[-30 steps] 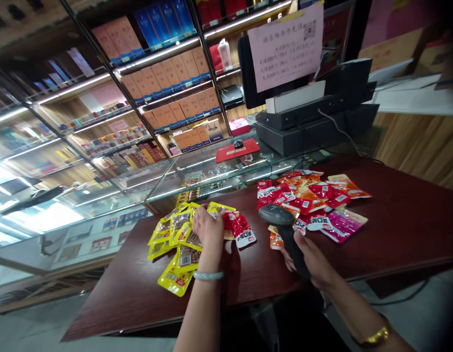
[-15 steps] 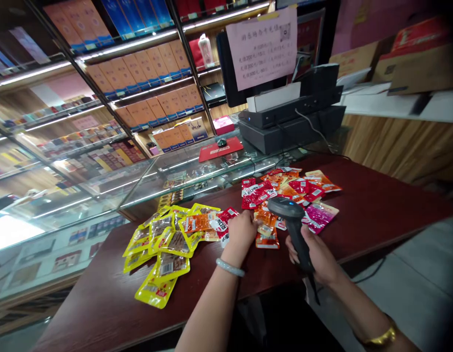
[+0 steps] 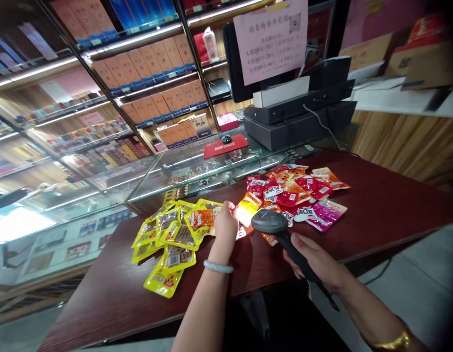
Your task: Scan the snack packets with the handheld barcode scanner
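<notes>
My right hand (image 3: 314,259) is wrapped round the handle of a black barcode scanner (image 3: 269,221), its head pointing left. Bright light from it falls on an orange snack packet (image 3: 249,208), whose left edge my left hand (image 3: 226,222) pinches. Just left of that hand, yellow snack packets (image 3: 175,237) lie in an overlapping pile, with another orange packet (image 3: 203,217) on top. Beyond the scanner spreads a heap of red and orange packets (image 3: 285,195). A purple packet (image 3: 328,214) lies at its near right side.
The packets lie on a dark red table (image 3: 112,298). Behind it stands a glass display counter (image 3: 185,171) with a red mat (image 3: 226,145) and a mouse (image 3: 226,139). A black cash drawer (image 3: 299,128) and a monitor bearing a pink sign (image 3: 272,41) stand at the back.
My left hand has lifted an orange packet from the heap and drawn it slightly left. The scanner has swung left towards it, and its light now shines on the packet.
</notes>
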### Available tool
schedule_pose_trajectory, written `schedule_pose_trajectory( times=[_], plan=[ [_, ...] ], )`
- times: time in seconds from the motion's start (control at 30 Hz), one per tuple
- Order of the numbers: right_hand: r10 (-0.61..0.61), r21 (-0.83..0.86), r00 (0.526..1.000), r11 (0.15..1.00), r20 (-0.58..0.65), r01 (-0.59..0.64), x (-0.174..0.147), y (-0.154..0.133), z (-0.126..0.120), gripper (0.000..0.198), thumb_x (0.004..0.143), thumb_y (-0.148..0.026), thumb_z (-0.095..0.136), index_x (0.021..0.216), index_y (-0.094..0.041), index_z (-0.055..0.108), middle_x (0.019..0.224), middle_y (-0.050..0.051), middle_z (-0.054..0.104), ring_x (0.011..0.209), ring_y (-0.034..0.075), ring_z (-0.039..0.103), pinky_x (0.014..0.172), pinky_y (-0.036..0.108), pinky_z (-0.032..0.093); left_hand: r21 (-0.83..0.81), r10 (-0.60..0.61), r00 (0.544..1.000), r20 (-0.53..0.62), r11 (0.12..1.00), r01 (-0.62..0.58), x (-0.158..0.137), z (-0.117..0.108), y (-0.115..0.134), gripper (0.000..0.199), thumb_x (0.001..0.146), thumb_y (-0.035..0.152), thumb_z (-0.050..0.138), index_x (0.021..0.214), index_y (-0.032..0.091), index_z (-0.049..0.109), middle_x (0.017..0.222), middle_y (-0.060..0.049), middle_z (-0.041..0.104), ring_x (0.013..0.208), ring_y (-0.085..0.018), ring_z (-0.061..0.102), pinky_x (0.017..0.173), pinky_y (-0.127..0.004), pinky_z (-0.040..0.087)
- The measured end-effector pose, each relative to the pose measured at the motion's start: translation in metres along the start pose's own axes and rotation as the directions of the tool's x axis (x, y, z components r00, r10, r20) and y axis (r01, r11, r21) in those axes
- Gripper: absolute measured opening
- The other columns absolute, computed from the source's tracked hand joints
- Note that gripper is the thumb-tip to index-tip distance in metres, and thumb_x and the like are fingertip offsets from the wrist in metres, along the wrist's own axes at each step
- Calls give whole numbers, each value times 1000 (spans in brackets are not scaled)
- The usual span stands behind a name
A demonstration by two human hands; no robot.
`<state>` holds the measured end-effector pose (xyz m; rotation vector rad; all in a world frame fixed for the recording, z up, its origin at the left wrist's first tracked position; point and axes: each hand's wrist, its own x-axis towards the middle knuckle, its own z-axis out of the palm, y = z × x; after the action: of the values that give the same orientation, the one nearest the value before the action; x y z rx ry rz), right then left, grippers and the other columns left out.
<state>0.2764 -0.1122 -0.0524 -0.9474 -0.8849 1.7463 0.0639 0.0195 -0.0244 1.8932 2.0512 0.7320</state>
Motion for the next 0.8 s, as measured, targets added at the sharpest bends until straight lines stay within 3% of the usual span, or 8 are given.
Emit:
schedule_pose_trajectory(
  times=[0.17,0.27,0.33,0.37,0.47,0.57,0.67,0.8],
  plan=[
    [-8,25,1000,1000,-2,8,-1,-1,2,52,83,-71,62,82,-20,52,56,-6,49,41,7,37,41,20,33,-60,-55,998,-9,997,54,-1,-23,-32,15,92,39,56,95,24,59,76,-2,68,70,-20,63,65,-27,38],
    [-16,12,998,1000,-57,17,-6,-6,-4,53,81,-71,64,78,-21,50,57,-5,50,42,7,38,41,21,32,69,-109,966,-235,989,128,-1,-50,-47,21,90,41,58,100,23,59,91,-6,70,85,-25,65,75,-32,44],
    [-24,7,995,1000,-96,25,-9,-10,-9,53,81,-72,63,77,-20,52,57,-4,51,42,8,38,41,22,32,163,-58,920,-386,978,130,-2,-61,-46,28,88,41,62,108,22,59,108,-10,69,103,-29,62,89,-38,43],
    [-30,11,993,999,-117,32,-10,-11,-11,53,80,-72,63,78,-20,53,57,-4,50,42,8,38,41,22,32,192,-10,921,-390,977,92,-4,-62,-40,30,88,41,63,111,22,60,112,-11,69,109,-30,60,94,-39,42],
    [-49,42,984,997,-171,57,-11,-14,-17,52,79,-72,64,80,-21,54,57,-4,49,42,9,37,41,24,32,189,181,975,-125,970,-156,-11,-45,-11,22,90,37,61,108,25,65,113,-8,69,111,-27,60,100,-37,41],
    [-60,58,982,996,-177,71,-12,-15,-20,51,79,-71,65,82,-21,55,57,-4,49,43,10,38,42,24,33,190,315,937,151,921,-340,-16,-11,18,27,89,40,63,109,24,69,113,-11,69,110,-27,60,99,-36,42],
    [-78,42,984,995,-163,86,-15,-12,-23,50,83,-70,61,80,-21,54,58,-3,49,43,10,41,42,24,35,296,288,917,275,882,-366,-15,17,34,50,83,56,66,111,15,67,117,-20,65,115,-34,57,98,-42,42],
    [-81,26,985,996,-154,86,-19,-6,-25,50,87,-69,58,77,-20,52,56,-4,49,41,8,41,40,22,31,339,264,900,346,859,-383,-6,28,39,62,74,65,71,109,14,64,123,-23,62,121,-38,54,100,-43,41]
  ],
)
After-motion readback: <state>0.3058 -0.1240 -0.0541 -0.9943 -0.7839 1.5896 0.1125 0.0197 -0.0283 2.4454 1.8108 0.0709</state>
